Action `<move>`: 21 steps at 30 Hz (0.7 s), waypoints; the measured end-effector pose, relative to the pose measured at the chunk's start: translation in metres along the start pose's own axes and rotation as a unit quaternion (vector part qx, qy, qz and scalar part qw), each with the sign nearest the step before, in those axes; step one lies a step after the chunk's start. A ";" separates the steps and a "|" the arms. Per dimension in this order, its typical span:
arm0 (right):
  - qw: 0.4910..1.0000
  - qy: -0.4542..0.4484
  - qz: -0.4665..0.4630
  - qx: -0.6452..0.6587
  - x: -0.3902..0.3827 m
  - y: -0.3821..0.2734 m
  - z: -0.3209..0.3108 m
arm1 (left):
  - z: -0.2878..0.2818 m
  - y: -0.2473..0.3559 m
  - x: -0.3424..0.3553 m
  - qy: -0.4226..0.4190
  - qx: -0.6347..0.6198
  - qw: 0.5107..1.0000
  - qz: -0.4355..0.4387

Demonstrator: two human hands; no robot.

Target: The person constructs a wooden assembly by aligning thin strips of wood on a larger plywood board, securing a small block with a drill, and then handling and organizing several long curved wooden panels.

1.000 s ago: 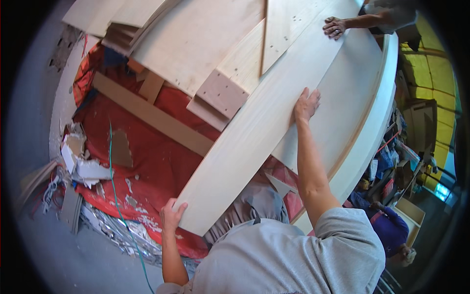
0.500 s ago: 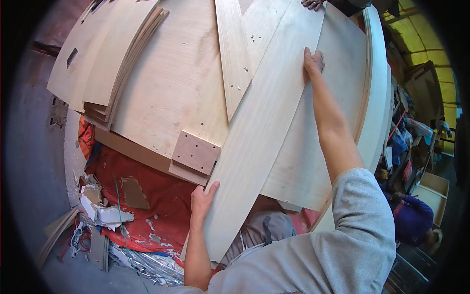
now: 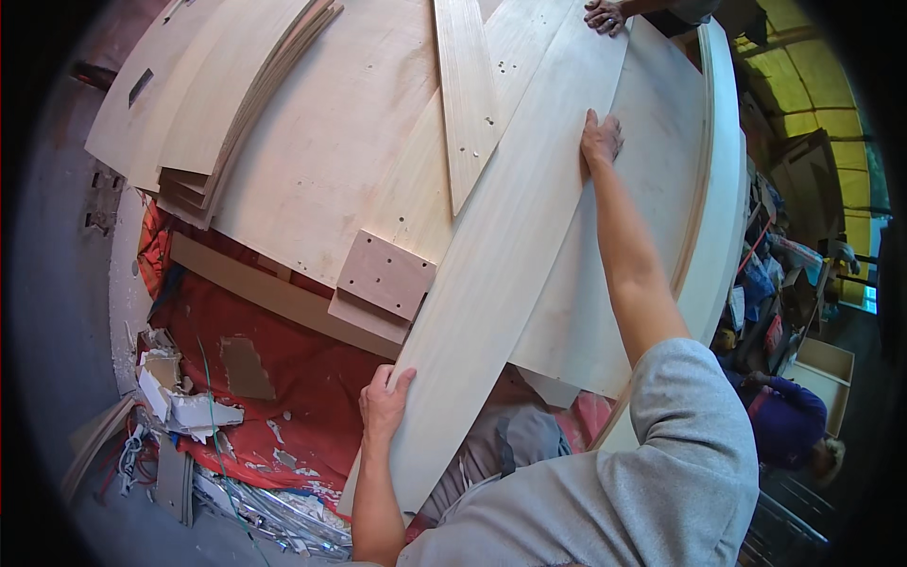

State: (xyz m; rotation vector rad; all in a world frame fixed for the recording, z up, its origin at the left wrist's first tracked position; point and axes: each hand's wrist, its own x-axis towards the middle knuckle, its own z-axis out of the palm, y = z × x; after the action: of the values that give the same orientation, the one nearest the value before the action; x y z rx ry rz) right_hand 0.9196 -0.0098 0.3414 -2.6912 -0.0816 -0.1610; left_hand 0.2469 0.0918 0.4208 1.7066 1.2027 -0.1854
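Observation:
A long pale plywood board [image 3: 510, 236] lies slantwise in front of me, from near my body to the far edge. My left hand [image 3: 385, 404] is closed on its left edge at the near end, thumb on top and other fingers partly hidden. Farther up, my right hand [image 3: 601, 138] grips the right edge, fingertips out of sight. Another person's hand [image 3: 606, 17] rests on the board's far end. Close to the left edge sit a small square block with drilled holes [image 3: 385, 272] and a tapered strip with holes [image 3: 468, 104].
Beneath lies a wide plywood panel [image 3: 321, 142]. Stacked thin sheets [image 3: 222, 85] stand at the far left. Red cloth [image 3: 312, 387], torn scraps [image 3: 184, 397] and metal strips [image 3: 274, 515] lie at the lower left. A person in purple [image 3: 789, 420] is at the right.
Both my hands and the long board have shifted slightly toward me, the left hand now farther from the drilled block. More of the other person's hand shows. The view has shifted a little.

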 end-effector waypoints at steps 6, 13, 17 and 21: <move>1.000 -0.009 -0.015 0.019 -0.061 0.005 -0.011 | -0.017 -0.041 -0.034 0.008 0.002 1.000 -0.017; 0.999 -0.012 -0.022 0.027 -0.138 0.014 -0.017 | -0.038 -0.101 -0.081 0.027 0.001 1.000 -0.015; 0.999 -0.003 -0.032 0.030 -0.193 0.010 -0.030 | -0.051 -0.137 -0.108 0.028 -0.009 0.999 -0.020; 0.999 0.000 -0.034 0.036 -0.238 0.010 -0.036 | -0.058 -0.178 -0.131 0.037 -0.023 0.999 -0.023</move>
State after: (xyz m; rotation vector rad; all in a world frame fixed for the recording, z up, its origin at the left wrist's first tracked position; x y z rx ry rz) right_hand 0.6803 -0.0417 0.3398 -2.6177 -0.1762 -0.1768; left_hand 0.0213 0.0566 0.4171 1.6606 1.2923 -0.1219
